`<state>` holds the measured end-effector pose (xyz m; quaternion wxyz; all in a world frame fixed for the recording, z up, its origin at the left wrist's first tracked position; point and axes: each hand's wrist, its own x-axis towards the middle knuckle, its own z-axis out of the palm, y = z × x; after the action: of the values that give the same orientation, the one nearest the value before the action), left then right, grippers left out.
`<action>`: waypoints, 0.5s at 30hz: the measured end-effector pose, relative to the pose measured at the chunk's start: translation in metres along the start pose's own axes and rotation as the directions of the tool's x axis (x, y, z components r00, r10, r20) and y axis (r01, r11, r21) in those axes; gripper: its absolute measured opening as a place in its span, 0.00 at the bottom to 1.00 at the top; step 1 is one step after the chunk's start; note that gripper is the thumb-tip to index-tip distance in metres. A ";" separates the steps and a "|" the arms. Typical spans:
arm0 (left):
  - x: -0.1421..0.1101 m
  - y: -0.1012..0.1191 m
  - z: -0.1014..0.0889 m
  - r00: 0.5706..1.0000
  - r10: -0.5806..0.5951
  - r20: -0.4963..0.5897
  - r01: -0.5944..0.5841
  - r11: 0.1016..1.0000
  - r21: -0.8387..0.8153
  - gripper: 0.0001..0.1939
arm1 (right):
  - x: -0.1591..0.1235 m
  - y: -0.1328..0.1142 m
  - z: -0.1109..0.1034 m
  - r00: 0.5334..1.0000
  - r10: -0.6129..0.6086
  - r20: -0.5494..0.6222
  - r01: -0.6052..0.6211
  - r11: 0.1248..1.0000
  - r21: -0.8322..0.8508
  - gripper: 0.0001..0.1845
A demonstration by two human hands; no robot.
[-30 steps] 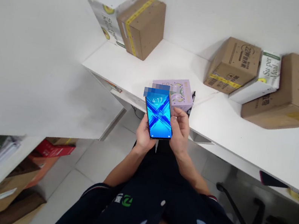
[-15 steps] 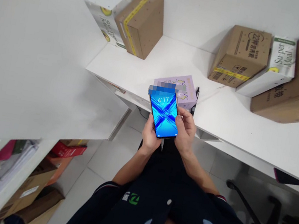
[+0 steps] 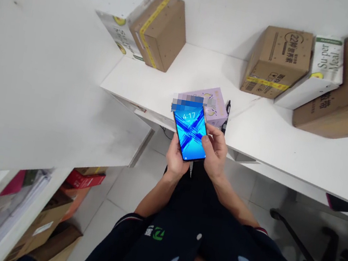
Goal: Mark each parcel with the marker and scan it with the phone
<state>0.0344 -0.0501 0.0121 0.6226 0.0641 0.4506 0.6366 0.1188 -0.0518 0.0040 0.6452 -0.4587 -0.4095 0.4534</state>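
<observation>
Head view: left fingers point(image 3: 174, 145) and right fingers point(image 3: 216, 132) clasp a phone point(image 3: 190, 134) showing "4:17"; "Su-per Meal" carton point(image 3: 327, 62) beyond.

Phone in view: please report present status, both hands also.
Left hand and right hand hold phone. Display lit, reads 4:17. Lilac box beyond, partly hidden by phone.

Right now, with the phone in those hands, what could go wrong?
If the left hand and right hand slipped, the flat blue-screened phone could drop past the long white desk onto the pale tiled floor. The right thumb is at the phone's edge, so it might tap something by accident. The lilac patterned box sits close to the desk's front edge, so a knock might push it off.
</observation>
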 end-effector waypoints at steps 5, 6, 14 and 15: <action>0.001 0.002 -0.003 0.997 0.025 0.068 -0.024 1.000 -0.012 0.19 | -0.005 0.005 -0.006 0.997 -0.001 0.077 0.006 0.998 -0.070 0.24; 0.001 0.002 -0.004 0.996 0.028 0.085 -0.027 0.999 -0.017 0.19 | -0.006 0.005 -0.008 0.995 -0.012 0.102 0.023 0.993 -0.113 0.26; -0.012 -0.006 -0.009 0.963 0.051 0.264 -0.088 0.987 0.132 0.13 | -0.022 -0.004 -0.032 0.976 -0.060 0.208 0.159 0.849 -0.504 0.56; -0.014 -0.007 -0.008 0.958 0.028 0.286 -0.084 0.980 0.183 0.11 | -0.024 -0.002 -0.035 0.982 -0.056 0.180 0.143 0.843 -0.519 0.58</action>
<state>0.0370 -0.0676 0.0096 0.6530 0.2270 0.4148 0.5917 0.1465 -0.0832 -0.0049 0.4820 -0.5594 -0.5916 0.3237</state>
